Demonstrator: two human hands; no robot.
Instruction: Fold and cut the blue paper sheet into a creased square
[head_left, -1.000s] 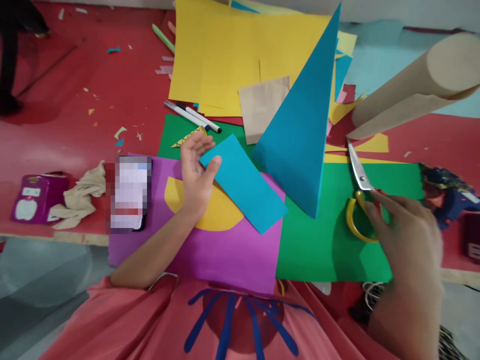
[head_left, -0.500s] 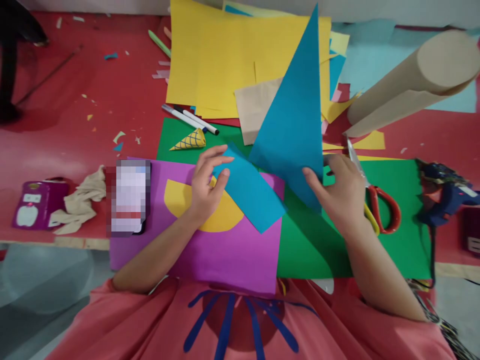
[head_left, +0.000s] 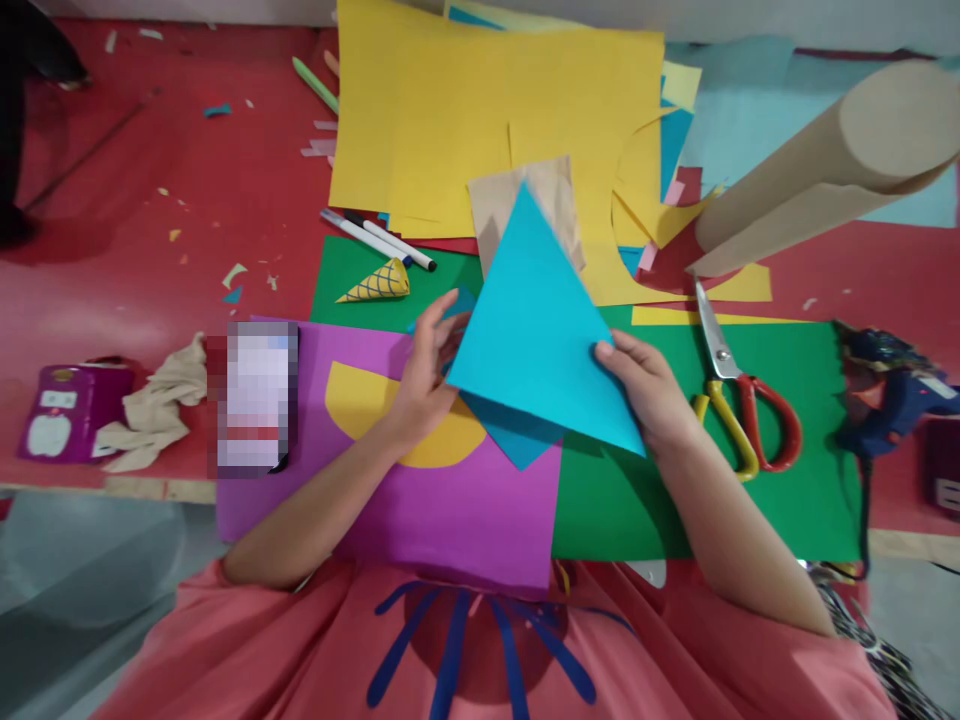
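At the far left of the frame a purple case (head_left: 66,424) lies on the red counter (head_left: 187,200) beside a crumpled beige cloth (head_left: 154,412). Just left of centre, the left hand (head_left: 424,380) pinches the left edge of a blue paper triangle (head_left: 540,335). The triangle sits at frame centre, lifted over the purple sheet (head_left: 450,520) and green sheet (head_left: 780,500); its apex points to the top of the frame, its long edge slanting down to the lower right. The right hand (head_left: 649,390) grips that lower-right corner, thumb on top. Further right lie scissors (head_left: 739,400), blades pointing up-frame.
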